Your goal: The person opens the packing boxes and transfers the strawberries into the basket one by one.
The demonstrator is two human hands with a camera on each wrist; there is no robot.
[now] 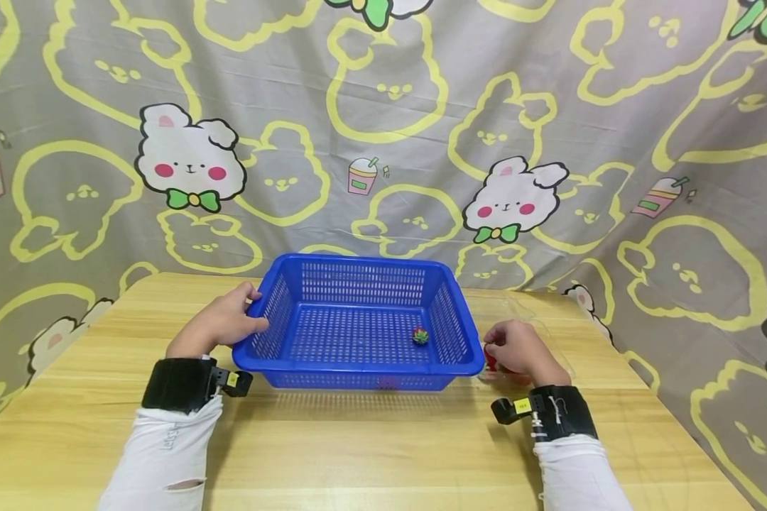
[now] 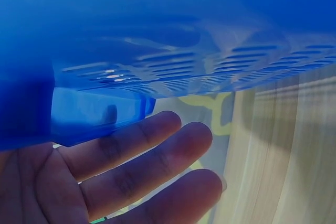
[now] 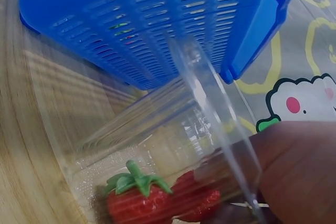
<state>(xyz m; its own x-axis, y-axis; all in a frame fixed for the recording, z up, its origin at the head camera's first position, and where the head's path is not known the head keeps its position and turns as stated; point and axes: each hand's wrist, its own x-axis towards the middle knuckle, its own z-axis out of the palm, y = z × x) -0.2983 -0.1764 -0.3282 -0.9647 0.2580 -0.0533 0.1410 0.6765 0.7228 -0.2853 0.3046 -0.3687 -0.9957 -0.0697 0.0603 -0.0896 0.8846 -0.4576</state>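
A blue plastic basket (image 1: 358, 369) stands at the middle of the table. My left hand (image 1: 226, 319) holds its left rim, thumb over the top; in the left wrist view several fingers (image 2: 152, 161) reach out beneath the rim. Inside the basket, toward the right, lies a small strawberry with green leaves (image 1: 420, 336). To its right, my right hand (image 1: 518, 348) reaches into a clear plastic box (image 3: 215, 98), its fingertips pinching a red strawberry (image 3: 197, 198). Beside that one sits another strawberry (image 3: 137, 203) with a green leafy top. The right fingertips are partly hidden behind the box's wall.
The wooden table (image 1: 371, 454) runs in front of the basket. Behind and at both sides hangs a grey curtain (image 1: 396, 92) with yellow outlines and white rabbits. The clear box stands close by the basket's right wall, and its far part (image 1: 498, 306) extends toward the curtain.
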